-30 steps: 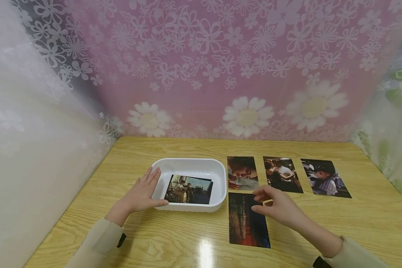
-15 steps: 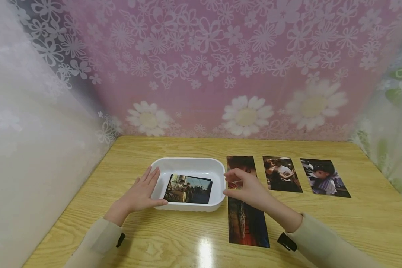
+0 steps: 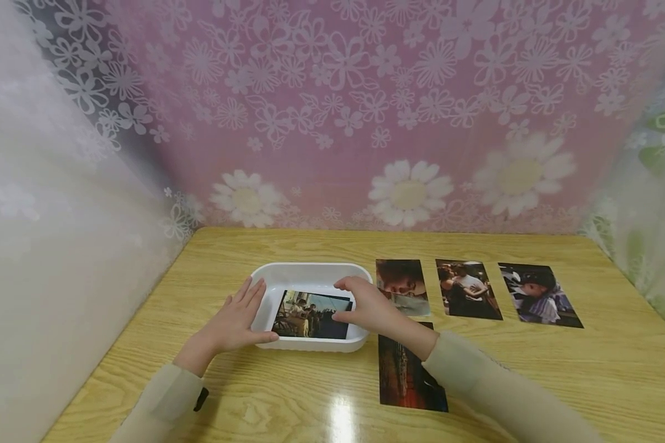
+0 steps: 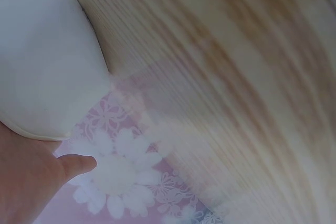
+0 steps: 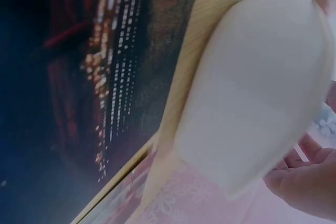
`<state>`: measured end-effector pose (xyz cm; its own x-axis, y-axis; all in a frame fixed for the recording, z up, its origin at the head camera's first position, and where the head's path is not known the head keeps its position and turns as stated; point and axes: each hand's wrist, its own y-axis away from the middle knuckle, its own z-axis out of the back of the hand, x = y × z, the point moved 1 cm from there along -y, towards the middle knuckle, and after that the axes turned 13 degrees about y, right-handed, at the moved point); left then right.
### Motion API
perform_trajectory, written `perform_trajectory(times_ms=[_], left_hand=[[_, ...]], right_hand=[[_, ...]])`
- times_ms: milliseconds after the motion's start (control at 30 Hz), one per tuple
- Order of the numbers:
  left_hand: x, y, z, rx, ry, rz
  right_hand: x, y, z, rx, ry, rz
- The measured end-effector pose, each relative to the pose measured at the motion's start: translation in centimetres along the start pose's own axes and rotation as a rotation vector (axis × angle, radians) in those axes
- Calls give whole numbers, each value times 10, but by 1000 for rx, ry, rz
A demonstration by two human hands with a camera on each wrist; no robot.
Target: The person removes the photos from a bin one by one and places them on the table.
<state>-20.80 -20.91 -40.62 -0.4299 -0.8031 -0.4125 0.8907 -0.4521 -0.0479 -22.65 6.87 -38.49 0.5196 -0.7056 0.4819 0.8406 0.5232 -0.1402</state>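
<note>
A white plastic tray (image 3: 310, 266) holds a small stack of photos (image 3: 305, 317), the top one an outdoor scene with people. My left hand (image 3: 229, 326) rests on the tray's left rim, fingers straight, thumb at the front edge. Over the tray's right side reaches my right hand (image 3: 374, 311), thumb and fingers parted beside the stack's right edge; whether a fingertip touches the photo cannot be told. Both wrist views show the tray's outer wall (image 4: 47, 51) close up. A dark photo of a lit ship (image 3: 404, 375) lies below my right forearm, partly covered by it.
A row of photos lies right of the tray: a face close-up (image 3: 399, 280), a dancing couple (image 3: 465, 289) and a person in a dark hat (image 3: 540, 295). The wooden table (image 3: 277, 394) ends at a pink flowered curtain (image 3: 332, 123).
My right hand has moved left from above the ship photo, across the tray's right rim, to the stack inside. My left hand stays on the tray.
</note>
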Motion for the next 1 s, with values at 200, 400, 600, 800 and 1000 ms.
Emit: perform_trajectory(times_ms=[200, 400, 600, 800, 1000], left_hand=[[0, 1, 0, 2, 3, 3], [1, 2, 1, -2, -4, -1], [2, 1, -1, 4, 0, -2], [2, 0, -3, -2, -2, -10], [2, -1, -2, -1, 4, -3]], right_hand=[[1, -14, -16, 57, 157, 37], [5, -25, -27, 124, 333, 56], [4, -30, -36, 250, 470, 64], [2, -32, -42, 330, 608, 34], [-3, -37, -47, 327, 613, 3]])
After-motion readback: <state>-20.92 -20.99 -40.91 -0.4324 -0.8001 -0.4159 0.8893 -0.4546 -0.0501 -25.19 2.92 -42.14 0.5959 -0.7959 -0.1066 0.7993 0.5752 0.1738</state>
